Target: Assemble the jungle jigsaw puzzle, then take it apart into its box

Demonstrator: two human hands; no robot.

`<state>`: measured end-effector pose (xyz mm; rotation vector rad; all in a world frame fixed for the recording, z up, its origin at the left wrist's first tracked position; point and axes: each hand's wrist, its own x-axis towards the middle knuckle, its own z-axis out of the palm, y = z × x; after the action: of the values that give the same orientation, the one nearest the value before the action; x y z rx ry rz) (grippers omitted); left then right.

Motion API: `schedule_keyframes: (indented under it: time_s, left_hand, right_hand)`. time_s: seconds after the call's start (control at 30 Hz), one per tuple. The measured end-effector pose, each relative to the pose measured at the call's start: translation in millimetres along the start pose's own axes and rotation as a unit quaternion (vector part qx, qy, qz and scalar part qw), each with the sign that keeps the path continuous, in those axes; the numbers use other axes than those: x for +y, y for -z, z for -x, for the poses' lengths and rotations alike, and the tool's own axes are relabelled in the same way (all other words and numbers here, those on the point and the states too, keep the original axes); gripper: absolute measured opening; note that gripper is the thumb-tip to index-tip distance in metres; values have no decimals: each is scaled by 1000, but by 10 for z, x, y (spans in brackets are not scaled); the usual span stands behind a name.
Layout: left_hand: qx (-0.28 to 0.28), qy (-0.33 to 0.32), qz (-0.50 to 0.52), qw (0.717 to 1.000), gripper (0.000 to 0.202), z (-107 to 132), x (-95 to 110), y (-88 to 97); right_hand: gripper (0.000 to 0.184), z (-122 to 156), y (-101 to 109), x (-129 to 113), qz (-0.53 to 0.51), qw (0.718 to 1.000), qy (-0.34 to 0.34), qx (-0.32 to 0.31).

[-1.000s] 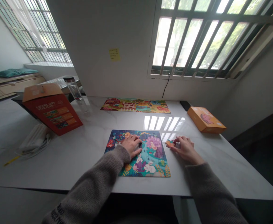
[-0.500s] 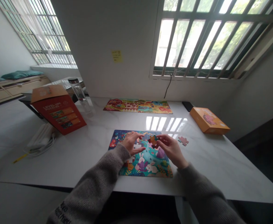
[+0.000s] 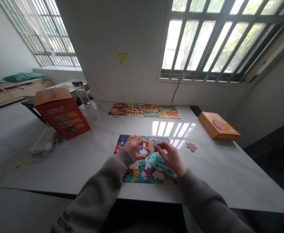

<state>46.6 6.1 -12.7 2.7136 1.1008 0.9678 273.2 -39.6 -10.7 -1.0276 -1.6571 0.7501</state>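
Your puzzle (image 3: 146, 174), in the lower middle of the frame, looks mostly filled; gaps show left of its centre, and a loose piece (image 3: 191, 147) lies right on the bench (image 3: 95, 155). Your right hand (image 3: 168, 156) pinches an orange piece (image 3: 151, 146), fingers angled inward; your left hand (image 3: 135, 147) holds nothing visible, thumb and fingers spread.

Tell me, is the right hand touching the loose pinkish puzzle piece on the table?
Apart: the head view plainly shows a strip of white tabletop between the right hand and the loose pinkish puzzle piece, which lies farther right.
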Motion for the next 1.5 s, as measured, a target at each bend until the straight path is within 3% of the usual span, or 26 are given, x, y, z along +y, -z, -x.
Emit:
schedule_keyframes:
  time_s: [0.1,0.2,0.47,0.57,0.7,0.83,1.0,1.27,1.5]
  left_hand:
    - [-22,7,16,1000,42,27,-36,60]
    - [-49,10,38,998,41,55,-54,88]
    - [-96,16,38,995,46,87,-48,41]
    - [-88,36,65,993,46,111,-158,101]
    - [-21,82,111,990,24,240,-397,260]
    - [-34,80,118,989,20,488,-532,308]
    - [-50,46,91,994,14,703,-500,191]
    - [-66,60,55,995,8,695,-450,204]
    - [-73,66,91,991,9,719,-452,152]
  right_hand:
    - [19,15,37,21,102,987,117,-40]
    - [23,19,56,48,123,975,164,-90]
    - [22,17,76,97,128,971,152,-136]
    - [22,14,73,119,150,968,156,-126]
    - [24,28,66,133,191,958,161,-138]
    - [28,50,39,99,203,953,152,-167]
    - [30,83,-27,-17,216,944,144,-204]
    - [22,14,-278,-331,263,907,174,-279]
    - [23,-11,-499,-187,266,910,195,-253]
